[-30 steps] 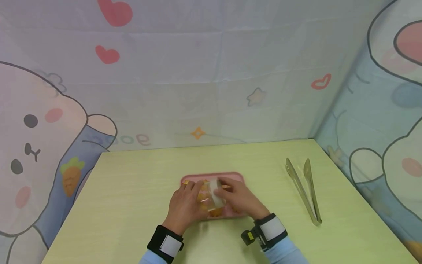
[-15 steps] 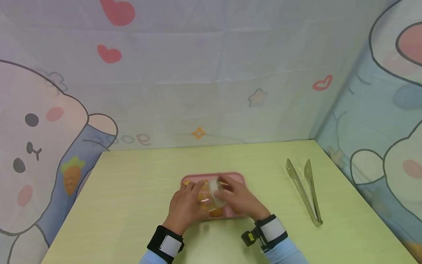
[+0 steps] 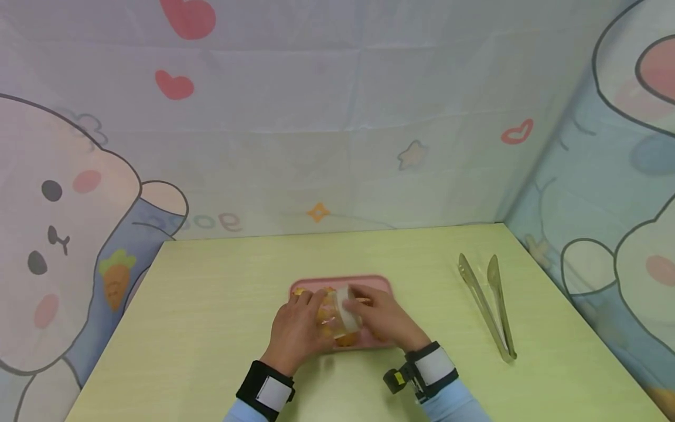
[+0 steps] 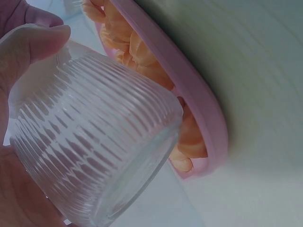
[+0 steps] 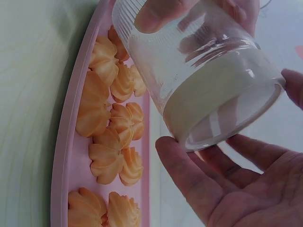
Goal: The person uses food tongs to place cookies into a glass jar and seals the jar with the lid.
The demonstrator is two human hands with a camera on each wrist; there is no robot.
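Note:
A clear ribbed jar is held tilted on its side above a pink tray. My left hand wraps round the jar's body, its thumb pressing the side in the left wrist view. At the jar's other end sits a whitish lid with a see-through top. My right hand holds this lid by its rim, fingers spread round the edge. No contents show inside the jar. Golden swirled cookies lie in the tray beneath, partly hidden by both hands in the head view.
Metal tongs lie spread on the right of the pale yellow table. A cartoon-printed cloth hangs behind the table and along its sides.
The fingers of my right hand shift slightly down round the lid, then back up. My left hand keeps its place on the jar. The head view drifts a little.

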